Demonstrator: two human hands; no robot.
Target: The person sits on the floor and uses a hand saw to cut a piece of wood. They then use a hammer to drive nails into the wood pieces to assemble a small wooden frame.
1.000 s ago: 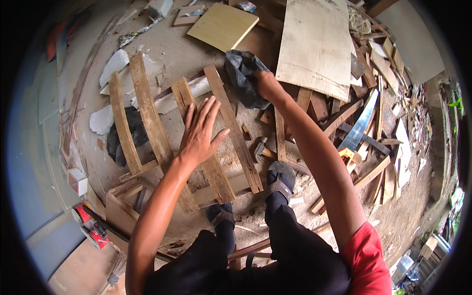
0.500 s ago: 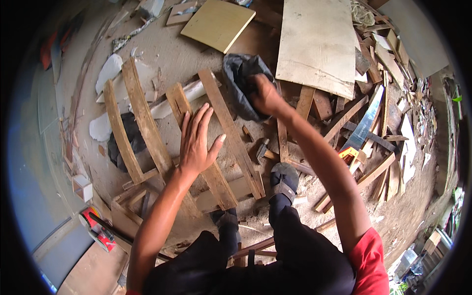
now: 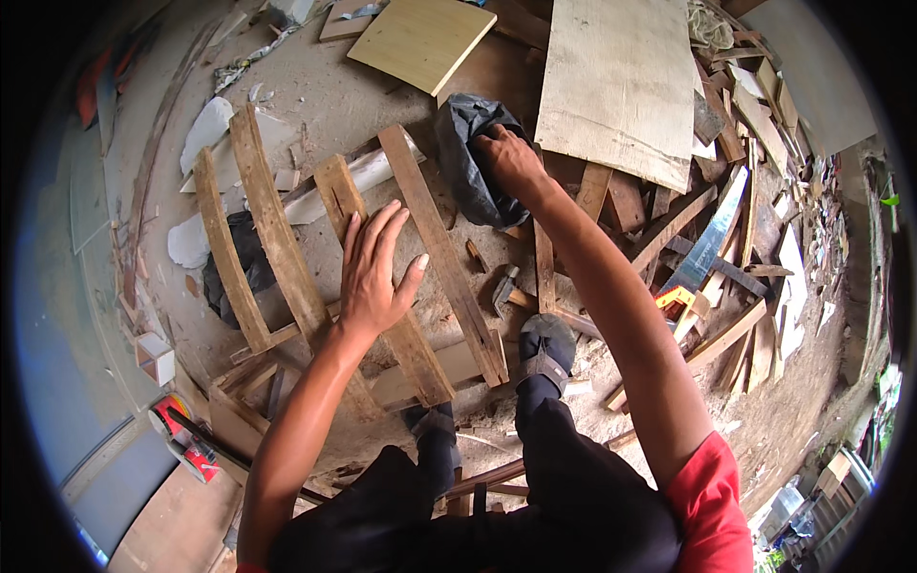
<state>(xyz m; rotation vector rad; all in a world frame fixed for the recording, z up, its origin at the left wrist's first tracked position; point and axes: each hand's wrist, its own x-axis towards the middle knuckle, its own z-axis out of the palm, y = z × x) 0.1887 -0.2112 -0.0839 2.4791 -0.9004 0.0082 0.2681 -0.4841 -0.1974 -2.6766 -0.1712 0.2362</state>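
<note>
My left hand (image 3: 374, 277) lies flat, fingers stretched out, on a wooden slat (image 3: 420, 358) of a pallet-like frame. Beside it runs another slat (image 3: 439, 234), and two curved-looking slats, including one (image 3: 272, 215), lie further left. My right hand (image 3: 516, 170) reaches into the mouth of a crumpled black bag (image 3: 463, 177) just beyond the frame. Its fingers are bent and the tips are hidden in the bag, so what they hold cannot be made out. A hammer (image 3: 506, 289) rests on the ground between the bag and my right foot.
To the right, a handsaw (image 3: 712, 239) with an orange-yellow handle lies on a heap of scrap wood (image 3: 659, 224). A large pale board (image 3: 616, 91) and a yellowish panel (image 3: 423, 43) lie at the far side. A red-and-black object (image 3: 181, 435) stands at the left.
My right hand has drawn up slightly within the bag's mouth, showing more of its bent fingers. The left hand stays flat on the slat. The view has shifted a little.
</note>
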